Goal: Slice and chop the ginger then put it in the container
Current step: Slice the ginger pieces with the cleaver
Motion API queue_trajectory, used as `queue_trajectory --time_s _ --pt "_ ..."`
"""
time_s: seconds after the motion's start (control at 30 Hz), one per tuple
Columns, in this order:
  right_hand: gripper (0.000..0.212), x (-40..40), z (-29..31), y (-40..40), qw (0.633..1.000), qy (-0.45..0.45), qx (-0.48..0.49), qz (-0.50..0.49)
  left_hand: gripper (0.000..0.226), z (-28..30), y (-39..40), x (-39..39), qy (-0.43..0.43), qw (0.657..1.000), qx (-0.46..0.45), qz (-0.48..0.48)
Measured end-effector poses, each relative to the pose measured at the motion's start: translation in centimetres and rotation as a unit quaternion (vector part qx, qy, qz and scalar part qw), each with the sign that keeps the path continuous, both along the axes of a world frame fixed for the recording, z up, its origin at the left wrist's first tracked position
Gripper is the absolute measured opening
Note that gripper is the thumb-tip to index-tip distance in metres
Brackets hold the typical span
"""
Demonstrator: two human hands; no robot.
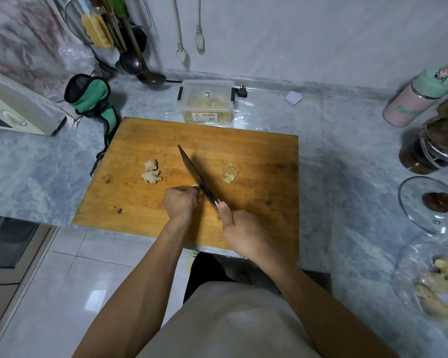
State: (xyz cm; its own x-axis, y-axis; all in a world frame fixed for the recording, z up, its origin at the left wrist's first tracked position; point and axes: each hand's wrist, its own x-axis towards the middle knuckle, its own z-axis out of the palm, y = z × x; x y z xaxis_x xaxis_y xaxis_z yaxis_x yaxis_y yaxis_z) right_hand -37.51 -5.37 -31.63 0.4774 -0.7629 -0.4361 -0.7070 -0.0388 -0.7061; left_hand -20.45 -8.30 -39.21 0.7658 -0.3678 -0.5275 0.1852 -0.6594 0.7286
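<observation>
Slicing was under way at the moment of inspection. The left hand [180,202] was curled over a small ginger piece [196,186] near the centre of the wooden cutting board [264,151], fingers bunched on it; only a sliver of the piece showed beyond the knuckles. The right hand [243,233] was clamped round the handle of the cleaver [197,177], thumb laid along the top. The blade ran from the hand toward 11 o'clock and stood just beside the left-hand fingers, against the held piece.

Work judged done: a small heap of cut ginger slices [230,173] lay on the board at 2 o'clock from the blade, well apart from it. The clear plastic container [207,104] stood on the desk [347,140] at 12 o'clock, touching or just beyond the board's far edge, and yellowish chopped matter showed inside it, so earlier batches appeared to be stored already. Its lid could not be told as on or off.

Work judged left: two whole ginger knobs [151,171] lay uncut at 10 o'clock from the left hand. More raw ginger roots [440,280] sat in a plastic bag [409,259] at 4 o'clock on the desk. The slices on the board were not yet chopped fine, nor moved to the container. Overall, the task stood partway.
</observation>
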Motion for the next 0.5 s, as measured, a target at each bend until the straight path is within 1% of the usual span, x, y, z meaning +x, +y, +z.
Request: queue_trajectory --time_s 0.23,0.5 --pt "0.069 0.3 -0.2 0.4 1.0 -0.015 0.004 -0.003 0.023 -0.1 0.2 -0.1 -0.006 1.0 -0.012 -0.004" --pt "0.07 1.6 -0.7 0.0 1.0 -0.01 0.002 -0.022 0.022 0.7 0.5 -0.8 -0.011 1.0 -0.024 -0.006"
